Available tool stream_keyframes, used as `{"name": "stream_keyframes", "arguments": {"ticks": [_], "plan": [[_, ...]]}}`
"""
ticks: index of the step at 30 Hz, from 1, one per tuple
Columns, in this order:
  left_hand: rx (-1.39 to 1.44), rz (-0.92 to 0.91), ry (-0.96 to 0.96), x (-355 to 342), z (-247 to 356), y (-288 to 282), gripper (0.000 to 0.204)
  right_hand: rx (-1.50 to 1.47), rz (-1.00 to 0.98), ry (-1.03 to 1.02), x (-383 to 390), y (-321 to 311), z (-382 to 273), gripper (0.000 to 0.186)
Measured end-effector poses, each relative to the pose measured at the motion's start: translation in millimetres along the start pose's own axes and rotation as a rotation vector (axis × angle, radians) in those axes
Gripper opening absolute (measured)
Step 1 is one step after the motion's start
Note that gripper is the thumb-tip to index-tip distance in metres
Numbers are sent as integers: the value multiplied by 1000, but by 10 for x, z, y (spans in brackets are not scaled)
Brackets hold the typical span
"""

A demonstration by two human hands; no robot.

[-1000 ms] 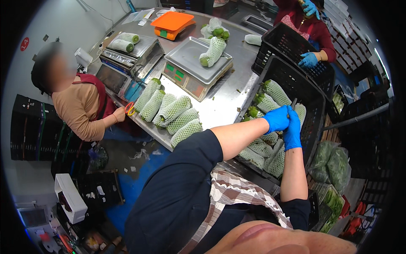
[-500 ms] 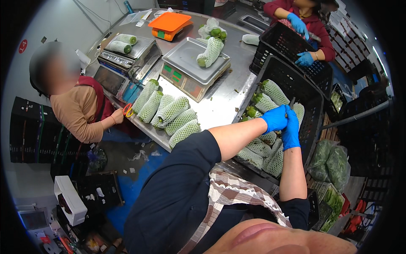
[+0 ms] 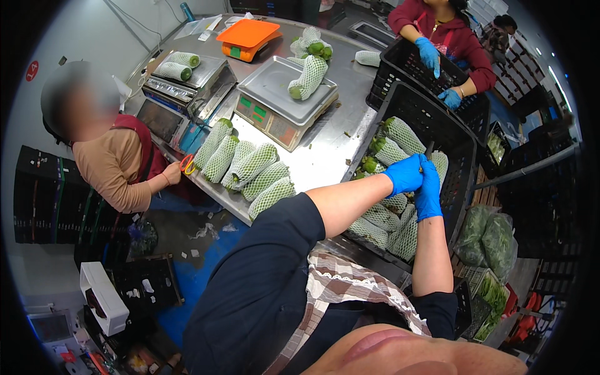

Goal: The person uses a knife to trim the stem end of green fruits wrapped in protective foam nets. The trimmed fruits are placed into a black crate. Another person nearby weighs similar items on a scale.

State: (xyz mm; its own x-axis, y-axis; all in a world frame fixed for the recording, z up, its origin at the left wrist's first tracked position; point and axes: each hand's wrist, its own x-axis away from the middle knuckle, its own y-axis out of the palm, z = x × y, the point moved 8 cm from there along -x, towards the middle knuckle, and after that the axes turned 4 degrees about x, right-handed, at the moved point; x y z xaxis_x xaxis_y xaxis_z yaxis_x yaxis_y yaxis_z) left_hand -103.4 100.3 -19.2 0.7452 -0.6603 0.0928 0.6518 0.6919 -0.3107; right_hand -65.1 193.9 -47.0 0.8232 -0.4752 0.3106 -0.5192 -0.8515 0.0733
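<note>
Both my hands wear blue gloves and meet over a black crate (image 3: 459, 159) of long green vegetables (image 3: 403, 134) in white foam net sleeves, which look like green eggplants. My left hand (image 3: 403, 174) has its fingers closed, pressed against my right hand. My right hand (image 3: 428, 195) is also closed, its fingertips touching the left ones. A small dark, pointed piece (image 3: 429, 149) sticks up from between the fingers; its kind is not clear, nor which hand grips it. Sleeved vegetables lie beneath and around the hands, partly hidden by them.
Left of the crate, a steel table (image 3: 325, 153) bears a row of sleeved vegetables (image 3: 244, 165), a scale (image 3: 284, 94) with several on its tray, and an orange scale (image 3: 249, 34). A co-worker at left holds orange-handled scissors (image 3: 187, 164). Another, blue-gloved, stands behind a black crate (image 3: 406, 59).
My hands stay together over the crate, nearly unmoved. The far co-worker's gloved hand has lowered slightly toward the crate there. The whole view has shifted a little.
</note>
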Motion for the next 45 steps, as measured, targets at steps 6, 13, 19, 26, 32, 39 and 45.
{"name": "stream_keyframes", "arguments": {"ticks": [6, 13, 19, 26, 32, 39, 45], "plan": [[21, -15, 5, 41, 72, -19, 52, -3, 8, -36, -7, -4, -15, 30], [22, 4, 12, -52, -50, 47, 51, -6, -7, -23, 0, -11, -4, 30], [21, -5, 17, -61, -55, 52, 50, 14, 1, -29, -23, -21, 2, 31], [13, 7, 13, -59, -50, 48, 49, 5, 15, -52, -23, -19, -13, 34], [11, 11, 16, -38, -41, 35, 48, 13, 12, -30, 22, 2, -34, 35], [4, 15, 18, -41, -38, 55, 48, 16, -5, -54, 14, -7, -40, 35], [7, 17, -1, -85, -88, 87, 47, 37, 1, -45, -1, -24, -30, 37]]}}
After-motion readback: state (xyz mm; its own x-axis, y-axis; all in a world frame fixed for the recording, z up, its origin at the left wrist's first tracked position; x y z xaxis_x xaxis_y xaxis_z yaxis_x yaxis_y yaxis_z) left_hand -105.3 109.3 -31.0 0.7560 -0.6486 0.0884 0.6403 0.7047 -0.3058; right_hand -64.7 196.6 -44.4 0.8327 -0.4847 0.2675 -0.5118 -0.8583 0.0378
